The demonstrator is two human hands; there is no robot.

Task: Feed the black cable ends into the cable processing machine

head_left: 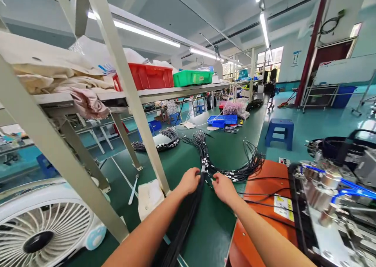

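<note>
Black cable bundle (195,206) on tabletop (216,224); left hand (189,181), right hand (225,188) alongside, fingers half-curled, grip unclear; best keep bundle straight.

Workshop interior with teal floor (311,126) and overhead fluorescent tubes (264,29). Bright windows (277,57) pierce the far wall (288,71); a blue stool (279,124) stands beside the green table (213,227).

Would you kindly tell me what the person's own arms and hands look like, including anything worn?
The left hand and right hand are ungloved. The left forearm and right forearm are bare, with no sleeve, watch or bracelet visible; I cannot rule out rings.
</note>
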